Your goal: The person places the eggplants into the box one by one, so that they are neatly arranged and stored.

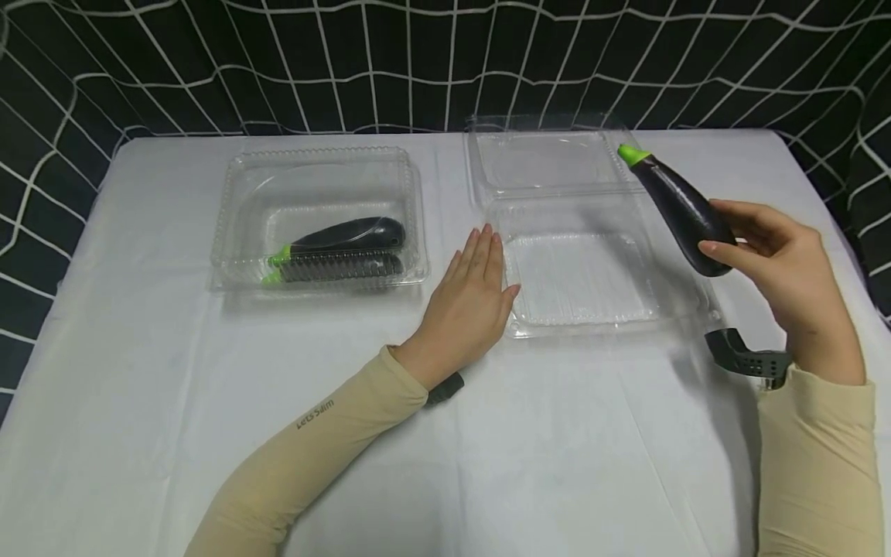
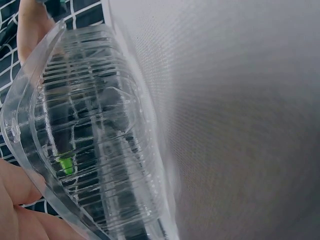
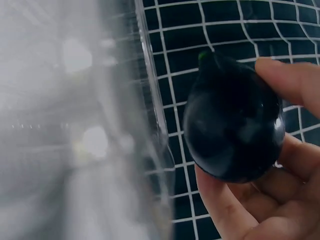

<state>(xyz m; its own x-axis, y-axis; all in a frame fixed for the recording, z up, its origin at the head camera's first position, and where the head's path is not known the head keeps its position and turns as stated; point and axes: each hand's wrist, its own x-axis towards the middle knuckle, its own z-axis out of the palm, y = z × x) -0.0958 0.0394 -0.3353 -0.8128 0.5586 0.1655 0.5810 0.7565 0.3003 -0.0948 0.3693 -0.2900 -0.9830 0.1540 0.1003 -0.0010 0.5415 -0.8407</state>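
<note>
In the head view my right hand (image 1: 780,259) grips a dark purple eggplant (image 1: 678,205) by its thick end, thumb on one side and fingers on the other. The eggplant's green stem end points up and left, over the right part of an opened clear plastic clamshell box (image 1: 585,271). My left hand (image 1: 469,298) lies with straight fingers along that box's left side. The left wrist view has the fingers (image 2: 20,185) at the clear rim, with the green stem showing through the ribbed wall. From the right wrist, the eggplant's round dark end (image 3: 235,125) faces the camera.
A second clear clamshell box (image 1: 313,178) stands to the left with its lid down, holding two eggplants (image 1: 348,234) side by side. The opened box's lid (image 1: 546,158) lies back toward the white net (image 1: 431,77) behind the white-covered table (image 1: 557,449).
</note>
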